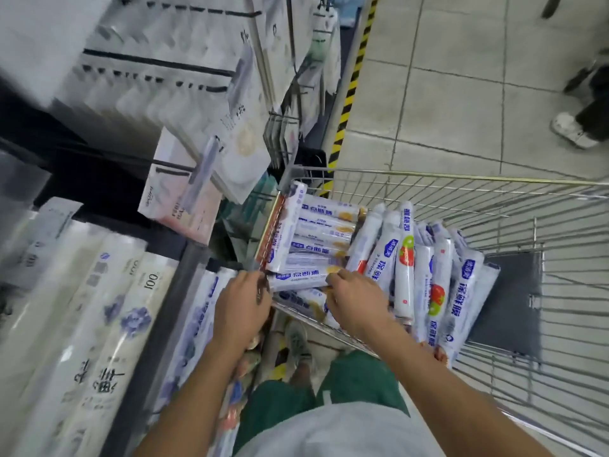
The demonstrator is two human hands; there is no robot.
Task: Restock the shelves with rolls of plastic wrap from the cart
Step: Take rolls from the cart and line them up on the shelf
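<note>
A wire cart stands to my right, holding several white-and-blue rolls of plastic wrap. One roll lies crosswise at the cart's near left corner. My left hand grips its left end and my right hand grips its right end. More rolls are stacked flat behind it. The shelf sits to the left with similar rolls lying on it, blurred.
Long white rolled packs fill the lower left shelf. Packaged goods hang on pegs above. Yellow-black floor tape edges the tiled aisle. Another person's shoe is at far right. My own shoe is below the cart.
</note>
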